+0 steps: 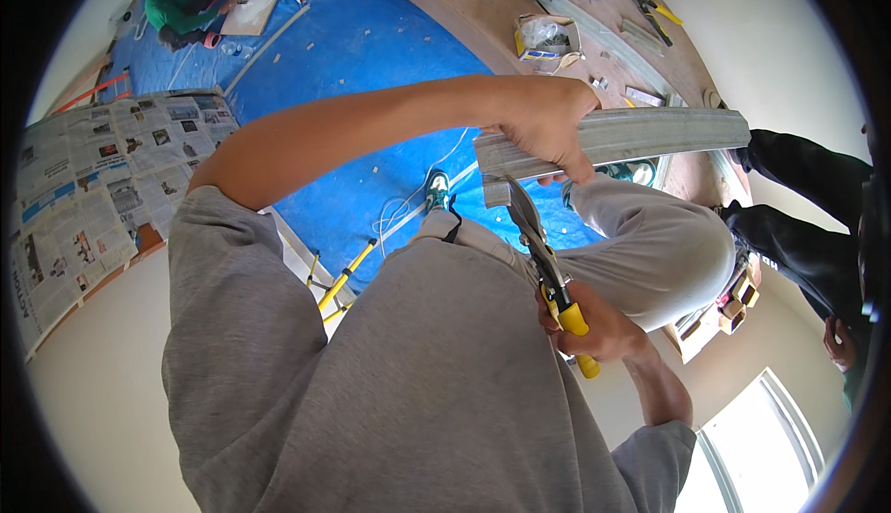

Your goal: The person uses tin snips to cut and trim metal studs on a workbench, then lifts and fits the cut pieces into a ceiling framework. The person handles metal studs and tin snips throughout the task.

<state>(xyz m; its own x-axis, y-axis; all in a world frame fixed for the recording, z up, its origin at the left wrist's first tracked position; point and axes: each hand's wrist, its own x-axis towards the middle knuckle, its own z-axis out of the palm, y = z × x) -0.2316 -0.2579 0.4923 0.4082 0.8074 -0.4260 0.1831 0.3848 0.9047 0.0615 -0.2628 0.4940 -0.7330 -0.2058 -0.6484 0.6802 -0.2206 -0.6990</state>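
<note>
My left hand [549,125] is wrapped round a grey metal channel [664,132], which reaches out to the right across my raised leg. In my right hand [605,325] are tin snips [555,276] with yellow handles, held low beside my thigh. Their dark blades [524,211] point up at the channel's near left end, by a flap of metal that hangs down there. Whether the blades have metal between them I cannot tell. The right-hand fingers are closed on the handles, partly hidden behind them.
A blue sheet [362,49] covers the floor, with a white cord [399,207] and yellow metal legs [345,281]. Newspaper [111,179] covers a surface at left. A person in green [172,7] crouches far left; another in black trousers [807,169] is close at right. An open box [548,38] and pliers [654,13] lie beyond.
</note>
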